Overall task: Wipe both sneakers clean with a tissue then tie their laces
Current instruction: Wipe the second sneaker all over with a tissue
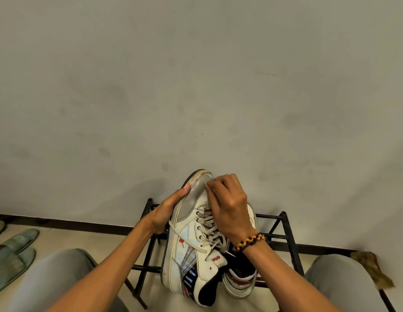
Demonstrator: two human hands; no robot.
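The left hand (pixel 168 209) grips the white sneaker (pixel 191 239) by its sole, steadying the toe, so the right hand (pixel 227 206), fingers curled round a tissue (pixel 210 186), can wipe there.

Two sneakers: one (pixel 191 239) held between both hands, the other (pixel 240 280) just below the right wrist. Two hands: left hand (pixel 165 213), right hand (pixel 229 206). One bracelet (pixel 249 240) on the right wrist. One black metal rack (pixel 284 235) under the hands. Two green slippers (pixel 13 251), well to the left of the left hand.
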